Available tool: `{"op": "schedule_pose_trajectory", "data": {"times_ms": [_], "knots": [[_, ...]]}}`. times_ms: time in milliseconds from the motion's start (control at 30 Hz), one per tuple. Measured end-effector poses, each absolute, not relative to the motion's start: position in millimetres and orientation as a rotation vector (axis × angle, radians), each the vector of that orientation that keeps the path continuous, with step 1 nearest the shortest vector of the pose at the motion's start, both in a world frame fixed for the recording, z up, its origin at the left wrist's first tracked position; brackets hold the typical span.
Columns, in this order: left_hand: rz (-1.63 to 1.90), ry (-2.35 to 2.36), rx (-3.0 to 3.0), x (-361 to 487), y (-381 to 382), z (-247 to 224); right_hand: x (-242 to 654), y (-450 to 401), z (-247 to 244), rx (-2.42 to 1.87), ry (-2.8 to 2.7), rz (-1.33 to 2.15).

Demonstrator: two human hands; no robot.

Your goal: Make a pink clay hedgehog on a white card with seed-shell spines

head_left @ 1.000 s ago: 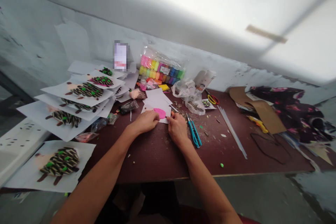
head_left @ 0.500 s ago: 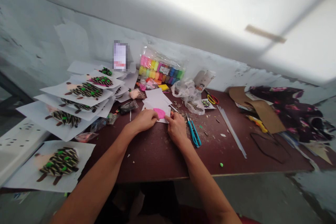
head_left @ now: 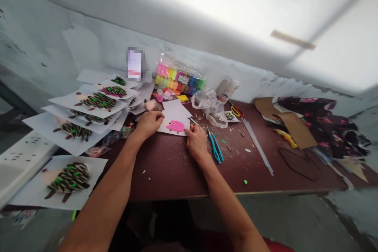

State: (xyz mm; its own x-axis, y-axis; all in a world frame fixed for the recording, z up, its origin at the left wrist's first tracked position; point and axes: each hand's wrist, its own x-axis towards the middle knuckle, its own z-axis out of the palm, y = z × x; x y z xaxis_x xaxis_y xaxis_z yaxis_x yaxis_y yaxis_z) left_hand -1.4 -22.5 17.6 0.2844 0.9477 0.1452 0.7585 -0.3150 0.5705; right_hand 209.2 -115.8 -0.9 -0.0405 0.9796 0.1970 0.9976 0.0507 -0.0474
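Note:
A white sheet of paper (head_left: 167, 117) lies on the dark table, bearing a small hedgehog shape with a pink clay body (head_left: 177, 126), a pale snout and little brown feet. My left hand (head_left: 150, 124) is at the sheet's left edge, fingers closed together on the paper. At its lower right edge my right hand (head_left: 196, 138) has thumb and index finger on the paper beside the pink body, the other fingers curled under. A teal-handled cutting tool (head_left: 216, 147) lies just right of that hand, by scattered striped seeds (head_left: 199, 118).
Sheets with seed-covered hedgehogs (head_left: 99, 102) are stacked at left; another finished sheet (head_left: 67, 183) lies nearer. Behind stand a pack of coloured clay (head_left: 181, 78) and a plastic bag (head_left: 217, 116). Rightward are scissors (head_left: 237, 111), clear glue sticks (head_left: 258, 147) and a yellow glue gun (head_left: 286, 138).
My left hand has moved left, off the pink clay to the sheet's edge, uncovering the hedgehog's snout and feet. The right hand stays near the body's right side. The view has shifted slightly.

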Motion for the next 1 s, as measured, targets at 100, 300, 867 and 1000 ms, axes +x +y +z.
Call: {"op": "schedule_pose_trajectory", "data": {"times_ms": [100,300,867,1000], "knots": [[0.616,1.659,2.180,-3,-21,14,209,-115,-2,-2.037,-2.133,-0.158],[0.487,1.660,2.265,0,-22,9,208,-115,0,-2.047,-2.123,-0.162],[0.662,1.770,2.208,4,-21,6,232,-102,-15,-1.964,-1.907,-0.276],[0.853,1.715,2.182,6,-21,-1,234,-102,-17,-1.852,-1.844,-0.305]]}}
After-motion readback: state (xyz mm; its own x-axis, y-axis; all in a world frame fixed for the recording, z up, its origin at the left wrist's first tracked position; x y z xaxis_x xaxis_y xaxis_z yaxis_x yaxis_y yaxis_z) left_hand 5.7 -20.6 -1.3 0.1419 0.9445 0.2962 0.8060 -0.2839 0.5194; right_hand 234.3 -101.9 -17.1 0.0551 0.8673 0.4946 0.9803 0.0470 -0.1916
